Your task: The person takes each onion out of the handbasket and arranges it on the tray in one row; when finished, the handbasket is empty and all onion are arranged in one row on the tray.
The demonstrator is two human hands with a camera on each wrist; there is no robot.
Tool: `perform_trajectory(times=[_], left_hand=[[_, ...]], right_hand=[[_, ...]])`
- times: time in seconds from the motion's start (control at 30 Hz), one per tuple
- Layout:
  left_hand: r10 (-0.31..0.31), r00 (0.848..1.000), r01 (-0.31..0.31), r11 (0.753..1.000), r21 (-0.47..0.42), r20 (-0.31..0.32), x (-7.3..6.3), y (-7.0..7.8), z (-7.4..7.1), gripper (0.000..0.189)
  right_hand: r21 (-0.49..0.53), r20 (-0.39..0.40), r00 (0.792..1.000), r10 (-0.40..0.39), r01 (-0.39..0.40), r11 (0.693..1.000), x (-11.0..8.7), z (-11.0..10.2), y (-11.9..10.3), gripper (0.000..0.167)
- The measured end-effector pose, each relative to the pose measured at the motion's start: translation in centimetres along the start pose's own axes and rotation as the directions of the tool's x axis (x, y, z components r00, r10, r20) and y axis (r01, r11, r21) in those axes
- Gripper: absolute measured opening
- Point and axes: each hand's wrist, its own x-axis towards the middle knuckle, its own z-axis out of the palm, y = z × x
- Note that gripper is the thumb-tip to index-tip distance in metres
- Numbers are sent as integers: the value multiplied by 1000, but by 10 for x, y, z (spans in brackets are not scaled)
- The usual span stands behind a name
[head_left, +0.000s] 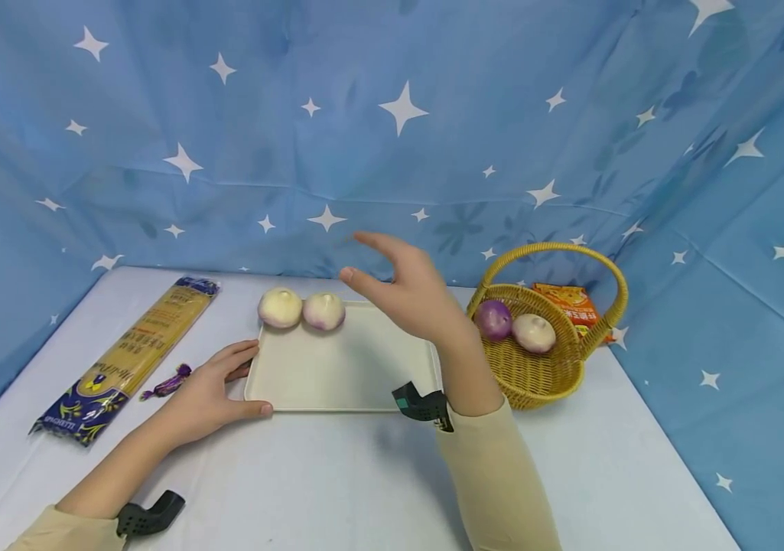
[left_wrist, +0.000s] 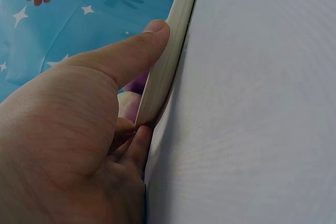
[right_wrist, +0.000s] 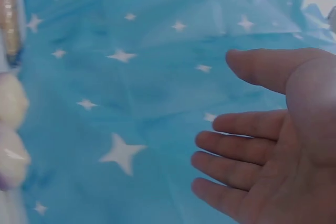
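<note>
My left hand (head_left: 216, 394) holds a cream rectangular tray (head_left: 364, 367) by its near left corner, thumb along the front rim and fingers at the left side. In the left wrist view the thumb (left_wrist: 142, 51) lies against the tray's rim (left_wrist: 176, 40). Two white-and-purple onions, the left onion (head_left: 280, 308) and the right onion (head_left: 324, 311), sit side by side at the tray's far left corner. Above the tray's right part, my right hand (head_left: 408, 287) is raised with nothing in it; its fingers (right_wrist: 236, 142) are extended and the thumb stands apart.
A yellow wicker basket (head_left: 539, 383) with a tall handle stands right of the tray, holding a purple onion (head_left: 493, 320) and a whitish onion (head_left: 535, 334). Behind it lies an orange packet (head_left: 567, 302). At left lie a spaghetti pack (head_left: 133, 352) and a purple-wrapped candy (head_left: 167, 383).
</note>
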Motion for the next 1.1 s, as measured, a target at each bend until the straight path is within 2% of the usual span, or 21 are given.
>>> perform_trajectory(times=[0.3,0.47,0.6,0.73,0.93,1.1], left_hand=[[3,1000,-3,1000,-1,2,0,0,-1,113],[-8,1000,8,1000,3,5,0,0,-2,114],[-13,1000,13,1000,-3,9,0,0,-1,115],[-14,1000,14,1000,2,3,0,0,-1,115],[-18,1000,18,1000,4,5,1,1,-1,114],[-14,1000,14,1000,5,11,0,2,-2,114]], right_hand=[[-7,-18,1000,19,-19,1000,-25,-45,-8,61],[11,-11,1000,13,-13,1000,-40,-68,-6,55],[45,-42,999,32,-30,999,-54,-86,0,48],[96,-50,998,33,-28,995,-67,-102,8,45],[101,-93,996,11,-2,995,-78,-124,30,38],[183,-150,987,63,-35,983,-86,-136,51,36]])
